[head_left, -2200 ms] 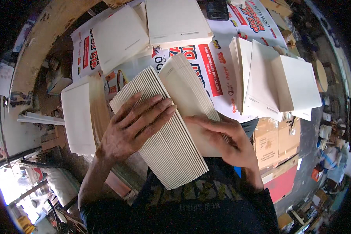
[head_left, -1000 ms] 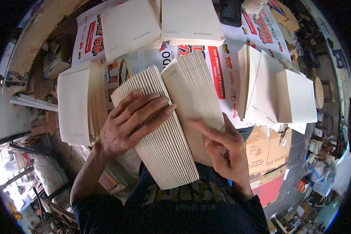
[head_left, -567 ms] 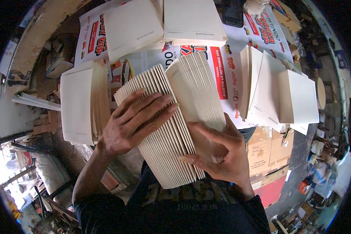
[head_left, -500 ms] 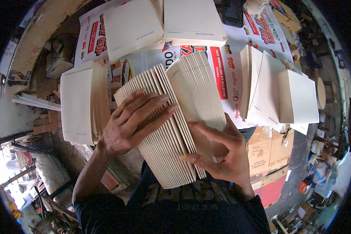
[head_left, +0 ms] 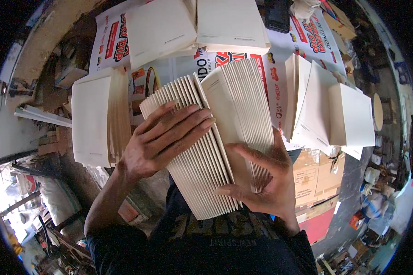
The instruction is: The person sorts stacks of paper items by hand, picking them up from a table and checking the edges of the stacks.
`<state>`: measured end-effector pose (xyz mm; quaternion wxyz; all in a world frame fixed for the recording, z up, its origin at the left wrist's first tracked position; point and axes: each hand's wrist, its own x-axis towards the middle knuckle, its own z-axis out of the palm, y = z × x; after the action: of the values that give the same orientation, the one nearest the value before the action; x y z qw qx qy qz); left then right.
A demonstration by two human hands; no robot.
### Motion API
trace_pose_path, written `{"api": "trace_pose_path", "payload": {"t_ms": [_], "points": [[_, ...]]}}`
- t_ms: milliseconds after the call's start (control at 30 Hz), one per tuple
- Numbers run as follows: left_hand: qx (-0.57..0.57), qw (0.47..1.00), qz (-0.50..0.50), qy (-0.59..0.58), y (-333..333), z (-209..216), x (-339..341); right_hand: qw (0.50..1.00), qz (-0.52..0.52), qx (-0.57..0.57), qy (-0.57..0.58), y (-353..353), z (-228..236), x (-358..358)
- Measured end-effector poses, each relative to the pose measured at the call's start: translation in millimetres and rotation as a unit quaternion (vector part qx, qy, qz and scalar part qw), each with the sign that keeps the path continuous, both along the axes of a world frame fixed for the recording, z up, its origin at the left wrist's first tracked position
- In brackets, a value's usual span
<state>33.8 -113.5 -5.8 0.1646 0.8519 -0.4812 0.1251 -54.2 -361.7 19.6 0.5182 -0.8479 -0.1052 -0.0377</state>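
A thick stack of cream paper envelopes (head_left: pixel 199 169) stands tilted in front of my chest, its folded edges fanned out in ridges. My left hand (head_left: pixel 163 142) lies across the ridged left part, fingers together over the edges, steadying it. On the other side, my right hand (head_left: pixel 266 176) grips the stack's right part, with thumb and forefinger spread across the inner face and the other fingers behind, mostly hidden. A gap parts the two halves, showing one envelope's plain face (head_left: pixel 222 105) between them.
More envelope piles lie around: one at left (head_left: pixel 91 119), two at the back (head_left: pixel 160 34) (head_left: pixel 231 25), and a leaning group at right (head_left: pixel 316 105). Under them spreads a printed banner (head_left: pixel 108 41). A black phone (head_left: pixel 276 16) rests at the back; a cardboard box (head_left: pixel 307 176) stands lower right.
The stack has shifted slightly right, and its right half has swung a little further right. My left fingers have slid slightly along the edges. Both hands keep their hold.
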Motion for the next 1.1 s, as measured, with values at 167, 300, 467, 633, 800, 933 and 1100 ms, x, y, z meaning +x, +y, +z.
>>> {"api": "trace_pose_path", "payload": {"t_ms": [167, 300, 467, 633, 800, 933, 1100], "points": [[0.007, 1.0, -0.003, -0.005, -2, 2, 1, 1.0, 0.01, 0.001, 0.002, 0, -4, 0], [0.003, 1.0, -0.004, -0.006, 0, -2, 1, 0.999, 0.028, -0.031, -0.009, -3, -2, 0], [-0.011, 1.0, -0.009, -0.017, 5, -5, 0, 0.998, 0.045, -0.035, 0.004, -8, -6, 0], [0.004, 1.0, -0.015, -0.009, 3, 3, 2, 0.996, -0.06, 0.045, 0.052, -2, -3, 1], [-0.002, 1.0, -0.021, -0.018, 3, 2, 3, 0.997, 0.009, -0.067, -0.025, 3, 2, 2], [0.003, 0.999, -0.025, -0.031, 4, 4, 3, 0.997, 0.016, -0.077, -0.023, 5, 2, 2], [-0.049, 0.996, -0.044, -0.067, 14, -13, 4, 0.988, -0.095, 0.116, 0.037, 16, -1, -4]]}}
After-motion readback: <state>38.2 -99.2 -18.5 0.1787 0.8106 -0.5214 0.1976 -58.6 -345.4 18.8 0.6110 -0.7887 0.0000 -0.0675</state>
